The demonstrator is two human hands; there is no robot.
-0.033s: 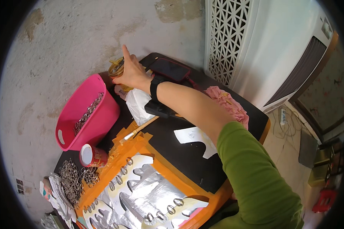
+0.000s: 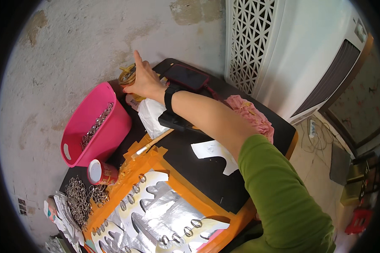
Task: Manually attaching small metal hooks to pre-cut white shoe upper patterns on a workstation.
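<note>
My right hand (image 2: 145,80) reaches across to the far side of the black table, by the wall. Its thumb and fingers are round a jar (image 2: 126,76) with a yellow-stained rim; one finger sticks up. The hand partly hides the jar. My left hand is not in view. Nearer me, white paper cutouts (image 2: 156,176) with rows of metal rings (image 2: 142,178) lie on a silver sheet (image 2: 156,215) edged with orange tape (image 2: 185,188). A brush (image 2: 145,147) rests at the sheet's far corner, beside a crumpled white bag (image 2: 151,114).
A pink basket (image 2: 122,122) of metal rings stands at left, a red can (image 2: 109,173) and a ring pile (image 2: 78,198) nearer. A phone (image 2: 188,77), pink cloth (image 2: 251,114) and loose white cutout (image 2: 215,152) lie around my right arm. A white appliance (image 2: 308,50) stands beyond the table.
</note>
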